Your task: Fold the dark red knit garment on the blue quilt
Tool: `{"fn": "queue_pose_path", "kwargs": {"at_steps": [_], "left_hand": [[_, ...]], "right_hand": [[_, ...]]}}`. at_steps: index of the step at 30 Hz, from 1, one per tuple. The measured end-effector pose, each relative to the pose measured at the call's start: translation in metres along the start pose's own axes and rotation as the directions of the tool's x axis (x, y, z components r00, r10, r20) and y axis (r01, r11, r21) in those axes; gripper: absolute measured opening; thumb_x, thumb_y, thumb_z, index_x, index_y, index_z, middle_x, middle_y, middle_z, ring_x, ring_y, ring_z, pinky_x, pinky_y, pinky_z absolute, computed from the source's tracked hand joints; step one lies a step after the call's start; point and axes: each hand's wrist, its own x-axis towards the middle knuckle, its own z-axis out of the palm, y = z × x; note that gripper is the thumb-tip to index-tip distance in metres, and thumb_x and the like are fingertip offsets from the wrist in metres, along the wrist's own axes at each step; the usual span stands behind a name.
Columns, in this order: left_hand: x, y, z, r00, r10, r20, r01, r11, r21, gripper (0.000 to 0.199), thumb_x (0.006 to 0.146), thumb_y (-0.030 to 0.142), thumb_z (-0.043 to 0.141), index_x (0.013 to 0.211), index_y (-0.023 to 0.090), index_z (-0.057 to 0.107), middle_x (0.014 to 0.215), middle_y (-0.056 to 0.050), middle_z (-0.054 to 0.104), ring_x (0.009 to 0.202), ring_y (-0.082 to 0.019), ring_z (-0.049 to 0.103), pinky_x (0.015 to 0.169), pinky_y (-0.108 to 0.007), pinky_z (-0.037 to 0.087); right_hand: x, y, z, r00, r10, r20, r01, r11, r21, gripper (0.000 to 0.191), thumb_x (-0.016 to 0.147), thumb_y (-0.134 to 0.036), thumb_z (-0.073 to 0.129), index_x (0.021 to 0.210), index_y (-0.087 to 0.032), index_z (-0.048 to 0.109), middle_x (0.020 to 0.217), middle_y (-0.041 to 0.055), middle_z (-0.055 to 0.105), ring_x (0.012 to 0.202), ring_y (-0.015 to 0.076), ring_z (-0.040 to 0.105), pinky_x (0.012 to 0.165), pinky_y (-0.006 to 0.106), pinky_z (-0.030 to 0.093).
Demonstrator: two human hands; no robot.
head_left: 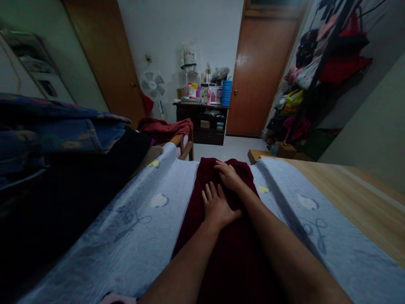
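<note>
A dark red piece of cloth, apparently a garment, lies lengthwise on a light blue patterned sheet. My left hand rests flat on the cloth with its fingers spread. Farther up, close to the cloth's far end, my right hand lies palm down with its fingers stretched out. Neither hand grips anything. My forearms cover part of the cloth, so its full shape is hidden.
Clothes including a floral denim piece are heaped at left. A bare wooden board borders the sheet at right. Beyond stand a fan, a dark cabinet and a rack of hanging bags.
</note>
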Motion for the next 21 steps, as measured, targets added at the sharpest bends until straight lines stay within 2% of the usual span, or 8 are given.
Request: {"fn": "queue_pose_path", "kwargs": {"at_steps": [2,4,6,10,14,18,21], "left_hand": [[-0.001,0.000,-0.001,1.000,-0.010,0.009,0.010,1.000,-0.002,0.126,0.056,0.079,0.055,0.148,0.004,0.013,0.156,-0.027,0.008,0.144,-0.041,0.000,0.115,-0.054,0.007],[-0.001,0.000,-0.001,1.000,-0.012,0.021,0.013,1.000,-0.003,0.125,0.056,0.079,0.054,0.148,0.003,0.013,0.155,-0.027,0.009,0.144,-0.040,0.002,0.115,-0.052,0.007],[0.000,-0.001,-0.001,0.999,-0.009,0.039,0.009,1.000,-0.001,0.124,0.057,0.079,0.052,0.148,0.003,0.015,0.155,-0.026,0.011,0.144,-0.038,0.004,0.116,-0.050,0.007],[0.001,-0.004,-0.001,0.997,0.004,0.071,-0.004,1.000,0.000,0.126,0.055,0.082,0.050,0.147,0.003,0.018,0.155,-0.025,0.014,0.144,-0.038,0.005,0.116,-0.050,0.009],[0.001,-0.007,-0.006,0.991,0.034,0.133,-0.032,0.999,-0.017,0.131,0.051,0.087,0.050,0.147,0.004,0.018,0.155,-0.027,0.010,0.144,-0.039,0.001,0.114,-0.052,0.011],[0.000,-0.009,-0.012,0.982,0.056,0.179,-0.051,0.998,-0.033,0.137,0.046,0.089,0.050,0.148,0.005,0.016,0.155,-0.027,0.006,0.144,-0.039,-0.001,0.114,-0.053,0.010],[0.001,-0.010,-0.012,0.980,0.059,0.191,-0.054,0.998,-0.031,0.138,0.046,0.090,0.050,0.148,0.005,0.016,0.156,-0.027,0.005,0.144,-0.040,-0.002,0.114,-0.053,0.009]], "right_hand": [[0.001,-0.002,0.010,0.995,-0.004,0.103,0.003,1.000,0.008,0.045,0.090,-0.014,0.037,0.131,-0.027,0.052,0.151,0.0036,0.037,0.141,0.0180,0.027,0.114,0.048,0.018],[0.001,0.002,0.018,0.977,0.048,0.206,-0.044,0.999,-0.025,0.045,0.092,-0.019,0.039,0.136,-0.026,0.048,0.151,0.0056,0.035,0.142,0.0201,0.026,0.114,0.049,0.016],[0.001,0.010,0.024,0.962,0.093,0.258,-0.080,0.995,-0.062,0.046,0.094,-0.028,0.038,0.140,-0.026,0.043,0.153,0.0067,0.031,0.143,0.0215,0.021,0.114,0.050,0.016],[0.006,0.022,0.027,0.948,0.123,0.293,-0.091,0.989,-0.120,0.052,0.096,-0.036,0.036,0.146,-0.026,0.033,0.157,0.0060,0.020,0.145,0.0237,0.012,0.114,0.050,0.015],[0.011,0.024,0.028,0.940,0.144,0.308,-0.098,0.982,-0.159,0.055,0.096,-0.040,0.034,0.149,-0.027,0.026,0.159,0.0042,0.015,0.146,0.0238,0.008,0.114,0.050,0.015],[0.014,0.026,0.033,0.943,0.168,0.287,-0.123,0.978,-0.167,0.058,0.096,-0.043,0.034,0.149,-0.023,0.025,0.159,0.0053,0.012,0.146,0.0249,0.006,0.115,0.050,0.013],[0.019,0.028,0.033,0.938,0.196,0.288,-0.169,0.979,-0.114,0.061,0.095,-0.044,0.040,0.148,-0.018,0.029,0.158,0.0099,0.014,0.145,0.0264,0.008,0.116,0.046,0.013]]}}
